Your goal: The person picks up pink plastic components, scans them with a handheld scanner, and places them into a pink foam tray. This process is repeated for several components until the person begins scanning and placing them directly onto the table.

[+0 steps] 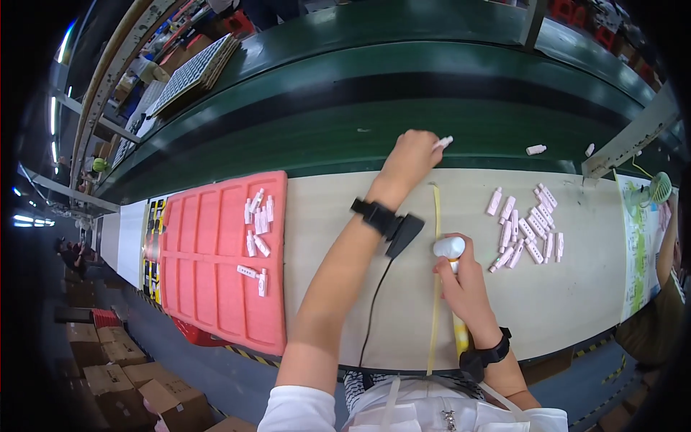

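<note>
My left hand [410, 157] reaches over the near edge of the green conveyor belt [331, 137]. Its fingers are closed on a small pale pink bottle [444, 142] with a white cap. Closer to me, my right hand [466, 282] is wrapped round an object with a rounded white top [449, 248]. A yellow and white part [461, 335] shows below that hand; I cannot tell whether it belongs to the same object. To the right of this hand, several similar pink bottles [531, 229] lie in a loose group on the pale worktable [576, 288].
A pink divided tray [194, 248] on the left bears several small bottles [259, 216]. Another bottle [536, 150] lies on the belt at right, near a metal post [633, 140]. A yellow strip [435, 317] crosses the table. A small green fan [658, 187] stands at far right.
</note>
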Motion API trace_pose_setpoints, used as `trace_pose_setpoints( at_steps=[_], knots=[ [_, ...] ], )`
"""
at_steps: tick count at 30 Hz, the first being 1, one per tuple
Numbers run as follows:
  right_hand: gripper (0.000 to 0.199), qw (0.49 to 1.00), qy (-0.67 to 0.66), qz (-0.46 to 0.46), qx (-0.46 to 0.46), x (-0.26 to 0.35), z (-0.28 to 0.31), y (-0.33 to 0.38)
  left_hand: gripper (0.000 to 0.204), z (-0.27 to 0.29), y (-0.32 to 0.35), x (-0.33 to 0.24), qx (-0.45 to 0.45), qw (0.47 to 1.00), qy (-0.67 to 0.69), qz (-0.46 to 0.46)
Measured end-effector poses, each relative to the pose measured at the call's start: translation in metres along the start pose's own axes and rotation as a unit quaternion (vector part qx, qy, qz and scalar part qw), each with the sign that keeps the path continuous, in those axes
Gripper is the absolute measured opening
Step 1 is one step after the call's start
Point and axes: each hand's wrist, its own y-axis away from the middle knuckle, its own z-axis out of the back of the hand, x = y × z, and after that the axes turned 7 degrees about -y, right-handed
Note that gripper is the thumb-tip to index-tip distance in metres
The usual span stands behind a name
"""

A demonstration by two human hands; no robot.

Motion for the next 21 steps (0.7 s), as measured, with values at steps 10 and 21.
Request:
trace_pose_setpoints(
  at_steps=[10,21],
  knots=[
    [0.034,0.995,0.039,-0.081,0.053,0.040,0.002,0.003,0.019,0.027,0.204,-0.048,-0.061,0.976,0.127,0.164],
    [0.040,0.993,0.102,0.011,0.050,0.061,-0.024,0.019,0.028,-0.001,0.232,-0.043,-0.156,0.980,0.051,0.113]
  ],
)
